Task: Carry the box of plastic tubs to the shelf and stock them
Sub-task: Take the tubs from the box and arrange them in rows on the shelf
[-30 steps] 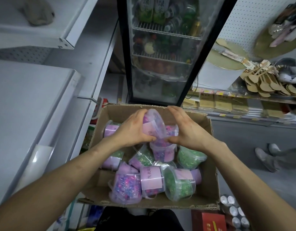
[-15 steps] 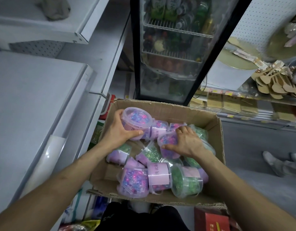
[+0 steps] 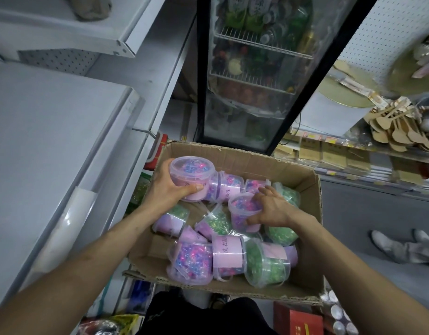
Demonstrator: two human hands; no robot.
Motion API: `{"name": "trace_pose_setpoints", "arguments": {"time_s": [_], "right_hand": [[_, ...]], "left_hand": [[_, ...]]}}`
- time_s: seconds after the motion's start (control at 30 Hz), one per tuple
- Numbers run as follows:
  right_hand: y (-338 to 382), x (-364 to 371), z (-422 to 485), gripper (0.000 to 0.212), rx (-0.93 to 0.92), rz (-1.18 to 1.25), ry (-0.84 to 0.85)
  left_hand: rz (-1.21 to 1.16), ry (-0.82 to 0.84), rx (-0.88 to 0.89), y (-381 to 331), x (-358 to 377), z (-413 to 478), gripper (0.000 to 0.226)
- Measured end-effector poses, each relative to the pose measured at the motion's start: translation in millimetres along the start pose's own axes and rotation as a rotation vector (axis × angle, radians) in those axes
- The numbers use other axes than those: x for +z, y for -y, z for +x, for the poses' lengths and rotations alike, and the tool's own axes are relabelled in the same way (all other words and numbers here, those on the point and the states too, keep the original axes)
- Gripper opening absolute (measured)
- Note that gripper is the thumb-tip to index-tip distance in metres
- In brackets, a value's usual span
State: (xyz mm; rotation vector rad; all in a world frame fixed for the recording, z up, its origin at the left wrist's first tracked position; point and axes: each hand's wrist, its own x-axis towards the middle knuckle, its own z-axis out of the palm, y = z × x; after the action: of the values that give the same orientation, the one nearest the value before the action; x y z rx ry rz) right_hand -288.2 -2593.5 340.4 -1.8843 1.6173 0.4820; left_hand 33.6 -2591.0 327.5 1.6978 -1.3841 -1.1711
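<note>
A purple tub [image 3: 191, 176] was gripped in the left hand [image 3: 170, 192], a second tub [image 3: 241, 213] clasped by curled fingers [image 3: 263, 191] of the right hand [image 3: 275, 210]; either could be dropped if slick plastic slipped.

The pink label [image 3: 227, 251] on one tub [image 3: 229, 270] bears Chinese characters, seemingly 洗衣凝珠.
</note>
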Motion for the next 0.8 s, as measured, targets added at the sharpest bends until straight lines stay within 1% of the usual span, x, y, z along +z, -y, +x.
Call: {"name": "trace_pose_setpoints", "arguments": {"time_s": [0.1, 0.23, 0.33, 0.47, 0.53, 0.6, 0.63, 0.7, 0.77, 0.8], "right_hand": [[-3, 0, 2, 0.095, -0.004, 0.075, -0.016], [-3, 0, 2, 0.104, -0.054, 0.110, -0.070], [-4, 2, 3, 0.108, -0.112, 0.145, -0.113], [-6, -12, 6, 0.110, -0.219, 0.213, -0.159], [-5, -28, 5, 0.101, -0.275, 0.274, -0.189], [0, -46, 3, 0.083, -0.346, 0.320, -0.202], [5, -56, 3, 0.077, -0.390, 0.335, -0.209], [17, -74, 1, 0.072, -0.468, 0.352, -0.223], [32, -89, -2, 0.072, -0.521, 0.377, -0.231], [40, -95, -3, 0.073, -0.549, 0.390, -0.233]], "left_hand": [[-0.026, -0.001, -0.024, 1, 3, -3, 0.101], [-0.022, -0.028, -0.046, 1, 10, -13, 0.102], [-0.062, -0.065, -0.069, -2, 14, -22, 0.093], [-0.122, -0.102, -0.070, -5, 14, -42, 0.098], [-0.143, -0.128, -0.087, -10, 12, -52, 0.098], [-0.155, -0.167, -0.091, -15, 9, -61, 0.094], [-0.162, -0.191, -0.093, -16, 6, -66, 0.093], [-0.168, -0.267, -0.090, -24, 2, -80, 0.089], [-0.202, -0.359, -0.082, -33, -5, -95, 0.084], [-0.216, -0.391, -0.077, -37, -10, -102, 0.085]]}}
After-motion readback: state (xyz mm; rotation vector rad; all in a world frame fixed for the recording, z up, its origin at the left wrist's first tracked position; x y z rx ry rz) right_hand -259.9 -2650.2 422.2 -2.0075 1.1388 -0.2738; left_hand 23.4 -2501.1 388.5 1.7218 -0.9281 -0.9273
